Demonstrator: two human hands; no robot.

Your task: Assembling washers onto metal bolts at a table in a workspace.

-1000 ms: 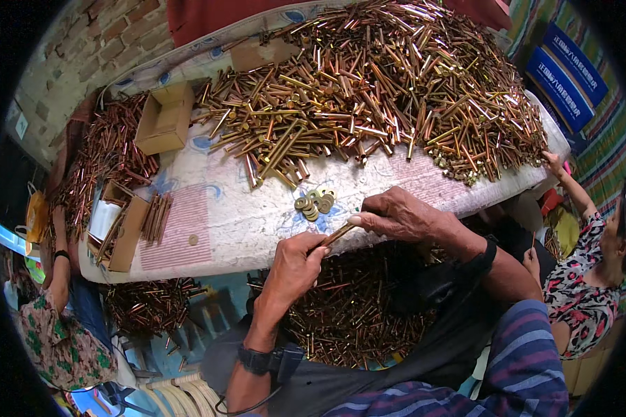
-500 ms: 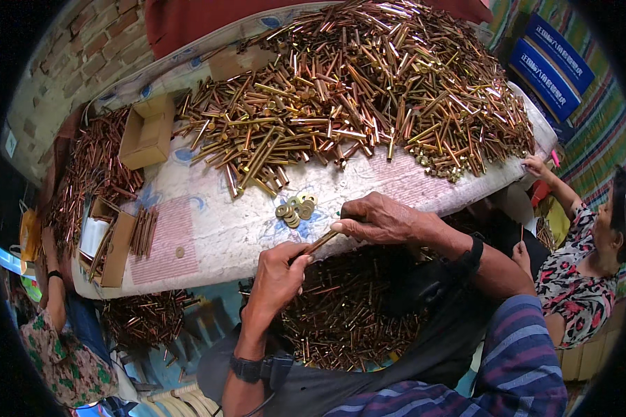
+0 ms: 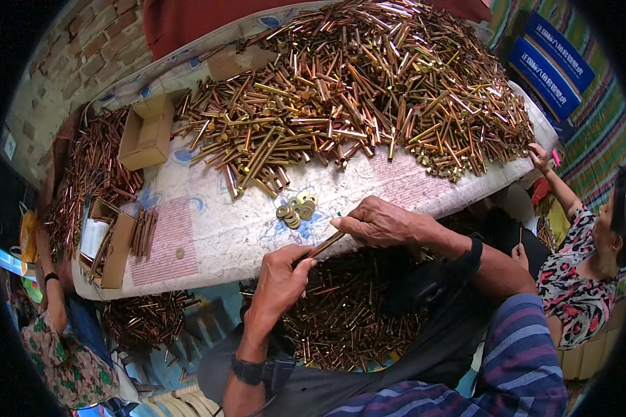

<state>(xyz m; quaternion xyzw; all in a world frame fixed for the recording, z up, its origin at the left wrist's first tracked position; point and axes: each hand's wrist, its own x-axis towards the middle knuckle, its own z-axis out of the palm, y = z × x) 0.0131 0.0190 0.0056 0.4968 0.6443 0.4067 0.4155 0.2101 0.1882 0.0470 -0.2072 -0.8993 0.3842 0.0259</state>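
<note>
My left hand [image 3: 282, 279] is closed around the lower end of a slim copper-coloured metal bolt [image 3: 328, 243], held slantwise over the table's near edge. My right hand [image 3: 386, 222] is closed beside the bolt's upper end, thumb against the fingers. What it pinches, if anything, is hidden; a tiny green spot shows near its fingertips. Just beyond both hands, a small heap of brass-coloured washers [image 3: 293, 212] lies on the white patterned tablecloth [image 3: 240, 233]. A large pile of copper and brass-coloured bolts [image 3: 355, 90] covers the far part of the table.
An open cardboard box [image 3: 146, 135] stands at the left, near another box [image 3: 118, 250] holding bolts. More bolts [image 3: 355, 320] fill the space below the table edge. One person's hand [image 3: 540, 158] touches the table's right end; another person's arm [image 3: 52, 285] is at the left.
My right hand has shifted slightly left and up, its thumb now a little off the bolt's end. My left hand has moved slightly right with the bolt.
</note>
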